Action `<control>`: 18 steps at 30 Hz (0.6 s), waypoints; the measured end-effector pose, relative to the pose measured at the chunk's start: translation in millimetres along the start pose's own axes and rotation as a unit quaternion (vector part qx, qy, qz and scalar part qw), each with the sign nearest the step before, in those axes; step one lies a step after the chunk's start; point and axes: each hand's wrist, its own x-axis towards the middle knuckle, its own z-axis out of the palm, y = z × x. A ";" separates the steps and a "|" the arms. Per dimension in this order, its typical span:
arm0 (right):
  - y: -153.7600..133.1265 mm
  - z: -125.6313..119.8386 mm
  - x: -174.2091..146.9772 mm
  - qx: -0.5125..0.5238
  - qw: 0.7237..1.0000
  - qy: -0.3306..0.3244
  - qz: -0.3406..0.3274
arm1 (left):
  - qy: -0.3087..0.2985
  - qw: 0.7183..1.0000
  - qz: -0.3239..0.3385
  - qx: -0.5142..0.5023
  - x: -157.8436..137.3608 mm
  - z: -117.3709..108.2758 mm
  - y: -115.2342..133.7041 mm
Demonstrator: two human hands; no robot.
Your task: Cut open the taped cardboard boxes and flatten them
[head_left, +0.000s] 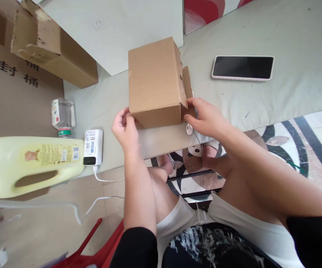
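Observation:
A brown cardboard box (pixel 155 78) sits on the pale cloth-covered surface in front of me, its right end partly open with a flap (pixel 187 80) standing out. My left hand (pixel 126 128) pinches the box's near left corner with curled fingers. At the near right corner, my right hand (pixel 204 116) has its thumb and fingers on the open end and flap; some fingertips are hidden behind the cardboard. Just below that hand lies a small white object with slots (pixel 189 128), like a charger, partly covered. The inside of the box is out of sight.
A phone (pixel 243 67) lies at the right. To the left are a white power bank (pixel 93 147) with a cable, a yellow jug (pixel 32 163) on its side, a clear bottle (pixel 63 113) and another carton (pixel 74 59). A white panel (pixel 116 29) stands behind the box.

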 end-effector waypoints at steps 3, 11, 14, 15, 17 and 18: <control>0.0 0.3 0.0 -0.014 1.000 -0.001 -0.004 | -0.008 0.998 0.006 -0.063 2.2 -0.2 0.0; -1.3 1.1 0.6 -0.014 1.000 -0.007 -0.005 | 0.028 0.995 0.061 -0.073 10.0 1.4 -8.0; -2.1 1.3 0.7 -0.018 1.000 -0.009 -0.001 | 0.044 0.996 0.081 -0.017 6.8 1.1 -6.2; -2.1 1.4 0.7 -0.016 1.000 -0.008 -0.002 | 0.047 0.995 0.093 0.000 5.6 0.6 -5.2; -2.0 1.8 0.6 -0.012 1.000 -0.004 -0.005 | 0.058 0.991 0.115 0.029 3.6 -0.3 -3.0; -1.9 1.9 0.5 -0.010 1.000 -0.003 -0.006 | 0.065 0.990 0.122 0.040 2.8 -0.5 -2.0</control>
